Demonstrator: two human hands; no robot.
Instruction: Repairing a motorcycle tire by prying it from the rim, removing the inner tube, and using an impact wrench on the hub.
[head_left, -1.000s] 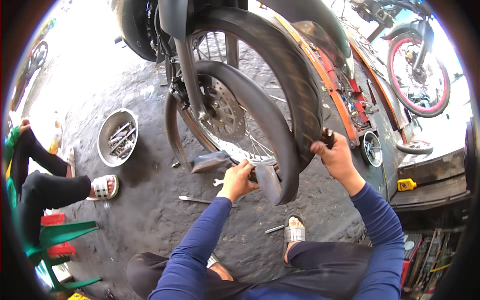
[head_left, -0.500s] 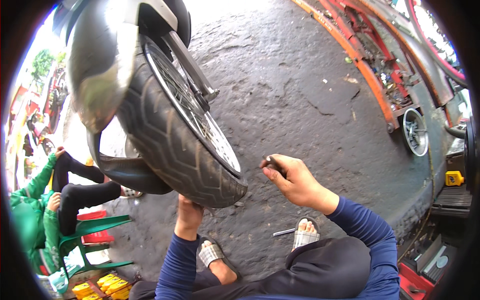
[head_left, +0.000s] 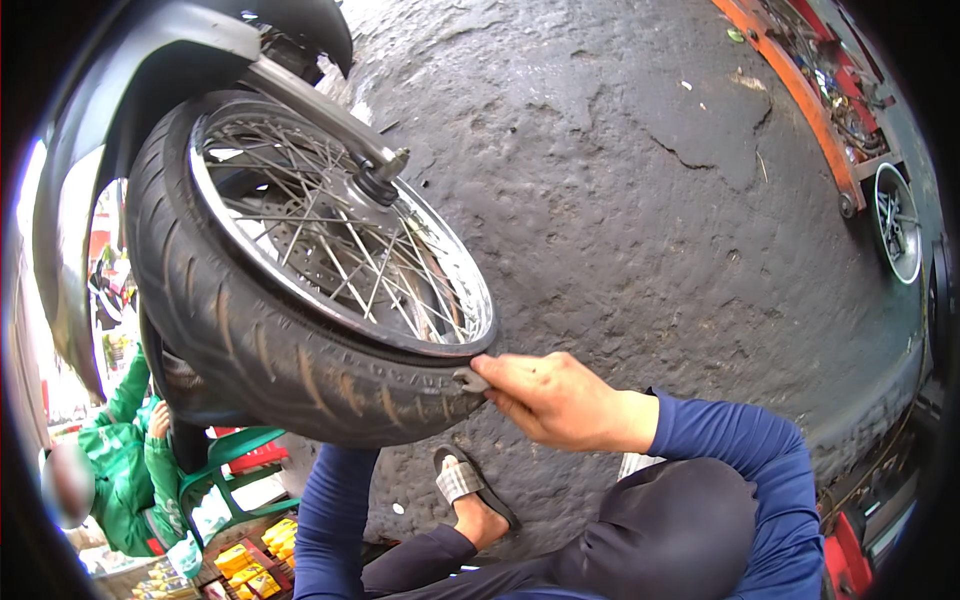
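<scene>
A motorcycle's front tyre (head_left: 235, 330) with a spoked chrome rim (head_left: 450, 260) hangs at the upper left, below the dark fork and fender (head_left: 80, 230). My right hand (head_left: 550, 400) is closed on a grey metal tool (head_left: 470, 380), apparently an open-end wrench, whose head rests against the lower right sidewall of the tyre, near the rim edge. My left hand is hidden behind the bottom of the tyre; only its blue-sleeved forearm shows, rising from the lower edge.
A co-worker in green (head_left: 120, 490) is at the lower left beside a green plastic chair (head_left: 225, 480) and yellow packages (head_left: 250, 575). An orange metal stand (head_left: 820, 130) and a metal bowl of parts (head_left: 895, 225) are at the upper right of the rough floor (head_left: 640, 230).
The wheel now appears more side-on, showing more rim and spokes. My right hand has moved down and left onto the tyre's edge with the tool. My left hand has slipped out of sight behind the tyre.
</scene>
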